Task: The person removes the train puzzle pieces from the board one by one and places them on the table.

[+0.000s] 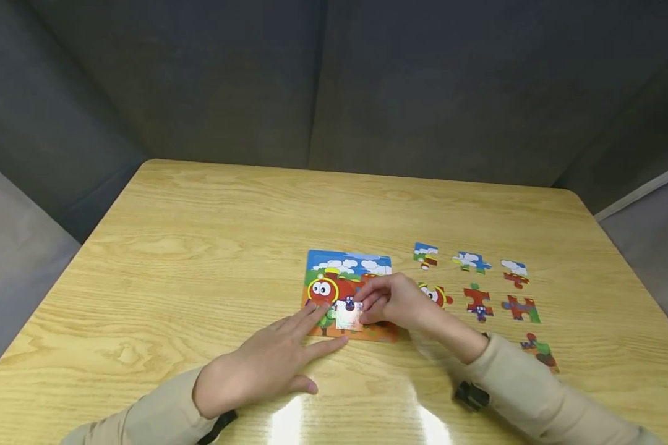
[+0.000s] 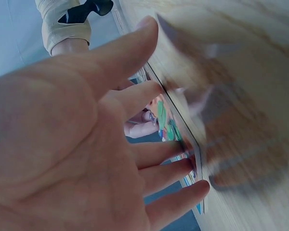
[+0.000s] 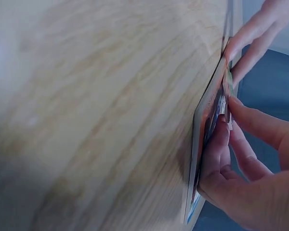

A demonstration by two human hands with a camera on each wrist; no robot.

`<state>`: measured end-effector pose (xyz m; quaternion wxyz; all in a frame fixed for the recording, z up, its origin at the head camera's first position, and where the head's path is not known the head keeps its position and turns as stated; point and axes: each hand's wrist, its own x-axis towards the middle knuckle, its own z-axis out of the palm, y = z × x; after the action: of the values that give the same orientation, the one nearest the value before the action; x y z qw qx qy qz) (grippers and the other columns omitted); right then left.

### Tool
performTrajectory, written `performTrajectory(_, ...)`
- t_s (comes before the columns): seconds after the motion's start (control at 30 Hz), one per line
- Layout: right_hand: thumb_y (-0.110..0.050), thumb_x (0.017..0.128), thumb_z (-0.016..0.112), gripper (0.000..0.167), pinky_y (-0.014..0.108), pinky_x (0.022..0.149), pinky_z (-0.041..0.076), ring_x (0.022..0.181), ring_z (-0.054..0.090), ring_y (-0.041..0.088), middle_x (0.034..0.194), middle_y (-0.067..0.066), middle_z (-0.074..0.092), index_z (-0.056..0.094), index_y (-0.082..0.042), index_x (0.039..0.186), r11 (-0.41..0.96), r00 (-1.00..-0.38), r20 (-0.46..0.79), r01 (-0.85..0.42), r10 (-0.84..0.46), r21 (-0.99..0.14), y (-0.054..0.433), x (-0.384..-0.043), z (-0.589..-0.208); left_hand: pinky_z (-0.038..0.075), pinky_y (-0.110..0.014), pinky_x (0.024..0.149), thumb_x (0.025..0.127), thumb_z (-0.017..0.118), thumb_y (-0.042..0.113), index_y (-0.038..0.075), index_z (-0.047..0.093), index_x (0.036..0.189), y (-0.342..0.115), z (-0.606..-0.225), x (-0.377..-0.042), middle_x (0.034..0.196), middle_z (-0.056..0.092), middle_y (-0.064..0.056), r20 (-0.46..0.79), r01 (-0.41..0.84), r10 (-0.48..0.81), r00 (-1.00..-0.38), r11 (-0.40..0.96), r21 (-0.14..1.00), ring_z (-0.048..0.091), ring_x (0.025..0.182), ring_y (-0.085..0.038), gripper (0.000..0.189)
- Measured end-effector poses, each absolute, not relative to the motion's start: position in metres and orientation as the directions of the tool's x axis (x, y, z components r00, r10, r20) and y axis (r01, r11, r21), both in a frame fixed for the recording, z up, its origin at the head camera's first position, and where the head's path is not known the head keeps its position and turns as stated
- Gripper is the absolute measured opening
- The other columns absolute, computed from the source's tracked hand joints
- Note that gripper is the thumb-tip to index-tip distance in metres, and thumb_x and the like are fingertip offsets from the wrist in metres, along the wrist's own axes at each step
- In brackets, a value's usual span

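A jigsaw puzzle board [image 1: 347,267] showing a red train with eyes lies at the middle of the table. Over its lower part, a glossy puzzle piece [image 1: 348,316] is pinched between the thumb and fingers of my right hand [image 1: 395,301]. Glare washes out the picture on that piece. My left hand [image 1: 273,358] reaches in from the lower left, its fingers extended onto the board's near left part. In the left wrist view, the palm of the left hand [image 2: 96,139] and its spread fingers are seen. The right wrist view shows the right hand [image 3: 253,163] gripping low over the board.
Several loose puzzle pieces lie in rough rows to the right, among them a red one [image 1: 477,298] and a sky one [image 1: 472,261]. Part of an eye piece [image 1: 434,293] shows behind the right hand. Dark curtains [image 1: 312,80] stand behind the wooden table [image 1: 200,247].
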<state>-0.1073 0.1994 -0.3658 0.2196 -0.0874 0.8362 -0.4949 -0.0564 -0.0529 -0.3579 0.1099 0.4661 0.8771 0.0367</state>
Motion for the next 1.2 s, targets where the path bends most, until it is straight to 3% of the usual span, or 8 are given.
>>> performTrajectory(0.27, 0.009, 0.083, 0.072, 0.012, 0.027, 0.064, 0.055, 0.069, 0.067, 0.021, 0.078, 0.010, 0.067, 0.071, 0.004, 0.094, 0.471, -0.881, -0.231, 0.011, -0.413, -0.882, 0.203, -0.105, -0.363, 0.039, -0.049, 0.106, 0.087, 0.066, 0.049, 0.029, 0.037, 0.153, -0.052, -0.355, -0.056, 0.159, 0.018, -0.023, -0.186, 0.794, 0.815, -0.549, 0.578, 0.187, 0.025, 0.144, -0.038, 0.075)
performTrajectory(0.5, 0.010, 0.086, 0.067, 0.012, 0.031, 0.072, 0.057, 0.078, 0.068, 0.024, 0.082, 0.011, 0.068, 0.068, 0.006, 0.098, 0.410, -0.871, -0.269, 0.087, -0.411, -0.908, 0.218, -0.101, -0.360, 0.037, -0.048, 0.108, 0.088, 0.064, 0.050, 0.030, 0.034, 0.154, -0.051, -0.356, -0.055, 0.160, 0.016, -0.020, -0.215, 0.783, 0.806, -0.552, 0.589, 0.198, 0.023, 0.145, -0.036, 0.075)
performTrajectory(0.8, 0.000, 0.089, 0.065, 0.016, 0.027, 0.056, 0.047, 0.074, 0.063, 0.024, 0.086, 0.011, 0.066, 0.065, 0.003, 0.104, 0.465, -0.883, -0.316, 0.130, -0.348, -0.876, 0.248, -0.092, -0.355, 0.037, -0.048, 0.108, 0.089, 0.064, 0.051, 0.030, 0.034, 0.154, -0.052, -0.357, -0.055, 0.160, 0.016, -0.020, -0.202, 0.788, 0.809, -0.551, 0.585, 0.191, 0.023, 0.145, -0.036, 0.075)
performTrajectory(1.2, -0.004, 0.090, 0.067, 0.018, 0.027, 0.051, 0.042, 0.062, 0.053, 0.015, 0.084, 0.011, 0.068, 0.065, 0.004, 0.106, 0.507, -0.903, -0.319, 0.138, -0.288, -0.851, 0.294, -0.076, -0.361, 0.035, -0.047, 0.109, 0.088, 0.064, 0.050, 0.028, 0.035, 0.154, -0.052, -0.357, -0.055, 0.160, 0.017, -0.021, -0.190, 0.794, 0.817, -0.545, 0.575, 0.196, 0.023, 0.145, -0.036, 0.075)
